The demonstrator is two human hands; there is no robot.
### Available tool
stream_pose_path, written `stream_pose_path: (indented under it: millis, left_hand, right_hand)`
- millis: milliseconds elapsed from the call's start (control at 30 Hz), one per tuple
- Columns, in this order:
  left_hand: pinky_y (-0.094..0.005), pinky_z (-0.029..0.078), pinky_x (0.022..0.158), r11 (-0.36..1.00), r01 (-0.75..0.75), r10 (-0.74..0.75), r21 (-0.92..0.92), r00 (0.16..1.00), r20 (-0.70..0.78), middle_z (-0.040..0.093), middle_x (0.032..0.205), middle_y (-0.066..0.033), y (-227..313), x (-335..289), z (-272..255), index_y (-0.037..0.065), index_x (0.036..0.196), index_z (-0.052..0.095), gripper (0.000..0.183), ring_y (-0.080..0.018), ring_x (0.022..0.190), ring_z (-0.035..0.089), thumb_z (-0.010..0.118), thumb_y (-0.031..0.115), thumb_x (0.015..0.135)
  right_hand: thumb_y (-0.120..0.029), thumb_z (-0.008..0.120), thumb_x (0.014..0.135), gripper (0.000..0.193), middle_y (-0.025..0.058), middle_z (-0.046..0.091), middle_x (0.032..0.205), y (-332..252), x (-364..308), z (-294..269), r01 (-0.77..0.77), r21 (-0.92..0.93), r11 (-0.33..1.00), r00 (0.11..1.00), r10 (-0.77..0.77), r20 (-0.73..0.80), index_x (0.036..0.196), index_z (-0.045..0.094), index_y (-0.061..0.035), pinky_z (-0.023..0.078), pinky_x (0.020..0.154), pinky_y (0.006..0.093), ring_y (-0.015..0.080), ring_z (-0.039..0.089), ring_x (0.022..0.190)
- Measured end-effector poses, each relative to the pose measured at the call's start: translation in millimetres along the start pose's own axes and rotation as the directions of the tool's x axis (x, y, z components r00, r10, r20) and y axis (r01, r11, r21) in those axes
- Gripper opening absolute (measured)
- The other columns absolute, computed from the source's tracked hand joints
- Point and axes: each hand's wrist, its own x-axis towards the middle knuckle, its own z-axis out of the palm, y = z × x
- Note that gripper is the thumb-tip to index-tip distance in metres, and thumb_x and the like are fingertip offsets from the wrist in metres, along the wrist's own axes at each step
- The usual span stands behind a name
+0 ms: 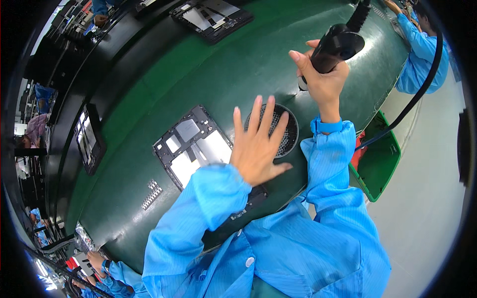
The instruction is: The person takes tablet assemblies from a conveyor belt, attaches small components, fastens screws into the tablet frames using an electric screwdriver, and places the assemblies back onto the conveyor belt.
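Note:
My right hand (325, 82) is wrapped around a black electric screwdriver (338, 45), whose corrugated cable sleeve rises from its top. Its pale lower end points down at the bench. My left hand (258, 149) is empty, its fingers spread, and it hovers partly in front of a round black dish with a perforated inside (292, 130). Just left of that hand lies an opened tablet housing (174, 166) with silver plates and black parts; my left sleeve hides its near corner. A dark part (258, 197) shows partly beneath my left wrist.
Small metal pieces (152, 193) lie in rows on the green bench mat (114, 198). More opened tablet housings sit on the dark line at left (89, 139) and far side (212, 19). A green bin (385, 159) stands at right below a black cable (422, 92). Co-workers sit nearby.

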Motion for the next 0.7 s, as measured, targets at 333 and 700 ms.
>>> stream_pose_path:
  millis: [333,700]
  left_hand:
    - [-0.0492,0.031,0.093,0.98,0.075,-0.123,-0.186,0.957,-0.263,0.037,0.128,-0.0228,-38.2,57.0,21.0,0.001,0.129,0.037,0.093,-0.0409,0.118,0.035,0.078,0.037,0.054]
    - [-0.0458,0.033,0.094,0.988,0.004,-0.036,-0.152,0.978,-0.207,0.039,0.128,-0.0219,-58.3,67.4,16.4,0.0,0.123,0.045,0.086,-0.0389,0.117,0.037,0.078,0.038,0.053]
  right_hand:
    - [0.001,0.074,0.074,0.03,0.0019,0.059,0.064,4.1,2.8,-12.2,0.008,-0.137,0.991,1.0,-0.011,-0.025,0.097,0.056,0.0013,0.042,0.048,0.0207,0.0079,0.055,0.053]
    - [0.002,0.074,0.073,0.031,0.0021,0.058,0.063,1.5,1.4,-2.5,0.021,-0.076,0.997,1.0,-0.021,0.006,0.098,0.055,0.0018,0.041,0.047,0.02,0.007,0.054,0.052]
